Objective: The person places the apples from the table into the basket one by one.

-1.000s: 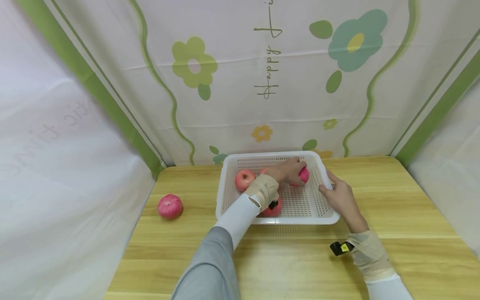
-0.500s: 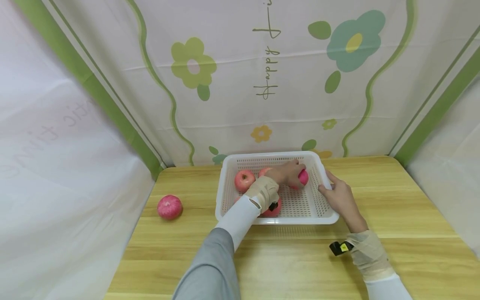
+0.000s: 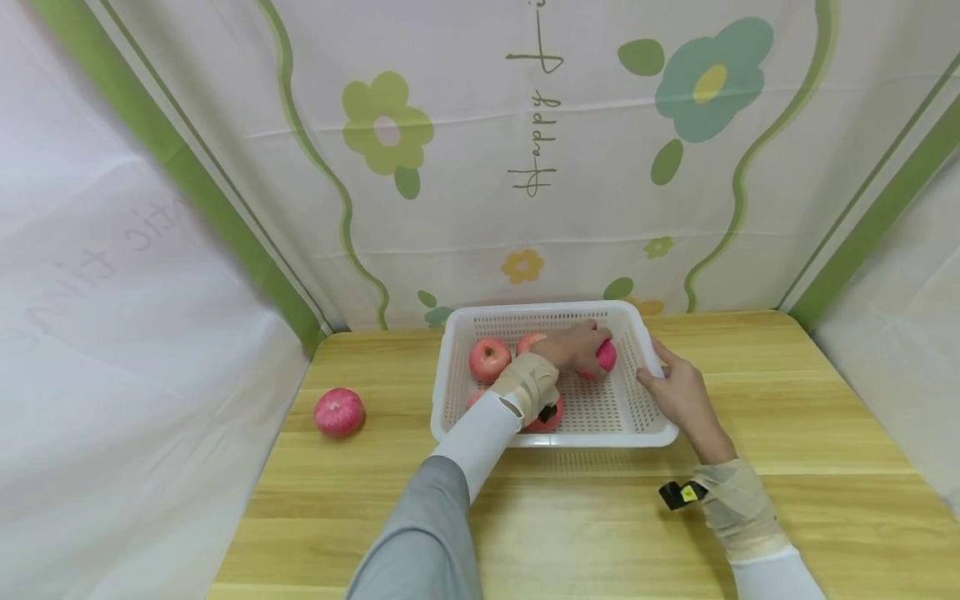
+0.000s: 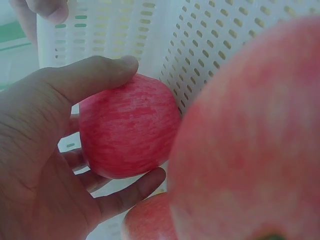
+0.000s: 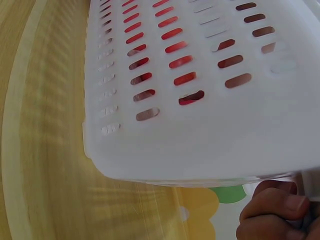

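Inside the white perforated basket [image 3: 444, 383], my left hand [image 3: 573, 347] holds a deep-pink apple [image 3: 607, 356] near the right end. The left wrist view has the thumb over the top of this apple [image 4: 130, 127] and the fingers curved round its far and lower sides. My right hand [image 3: 684, 404] grips the basket's right rim; its curled fingers [image 5: 274, 206] show at the rim in the right wrist view. Paler red apples lie in the basket, one at the left [image 3: 490, 360], others partly hidden under my left arm. A close apple [image 4: 250, 135] fills the left wrist view's right side.
A round pink fruit [image 3: 340, 413] sits on the wooden table [image 3: 585, 533] left of the basket. A printed white curtain [image 3: 465, 200] hangs right behind the basket. More white cloth hangs at both sides.
Almost nothing differs. Both hands keep their places, the left on the deep-pink apple and the right on the basket rim; only the head view shifts slightly.
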Demonstrator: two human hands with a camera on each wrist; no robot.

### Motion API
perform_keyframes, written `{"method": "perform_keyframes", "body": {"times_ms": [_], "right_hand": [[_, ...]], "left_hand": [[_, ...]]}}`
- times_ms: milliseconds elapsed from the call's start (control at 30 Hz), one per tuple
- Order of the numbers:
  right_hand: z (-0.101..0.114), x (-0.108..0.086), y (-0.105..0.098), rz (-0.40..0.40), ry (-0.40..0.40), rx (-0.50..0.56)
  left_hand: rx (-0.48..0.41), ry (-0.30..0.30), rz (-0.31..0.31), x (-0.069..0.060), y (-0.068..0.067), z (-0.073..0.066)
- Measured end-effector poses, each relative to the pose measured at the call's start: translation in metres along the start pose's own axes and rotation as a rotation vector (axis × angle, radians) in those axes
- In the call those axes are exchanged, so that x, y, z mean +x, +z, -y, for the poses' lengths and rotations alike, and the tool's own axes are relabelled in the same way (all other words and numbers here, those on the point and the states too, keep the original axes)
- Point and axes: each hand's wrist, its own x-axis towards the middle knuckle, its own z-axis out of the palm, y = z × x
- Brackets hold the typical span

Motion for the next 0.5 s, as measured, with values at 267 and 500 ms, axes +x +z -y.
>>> {"method": "perform_keyframes", "body": {"times_ms": [267, 500], "right_hand": [[-0.0002, 0.0003, 0.0010, 0.002, 0.001, 0.008], [-0.0003, 0.0001, 0.0008, 0.013, 0.014, 0.016]], "left_hand": [[-0.015, -0.006, 0.010, -0.0019, -0.0001, -0.0009], [0.001, -0.002, 0.020, -0.0025, 0.0005, 0.0001]]}}
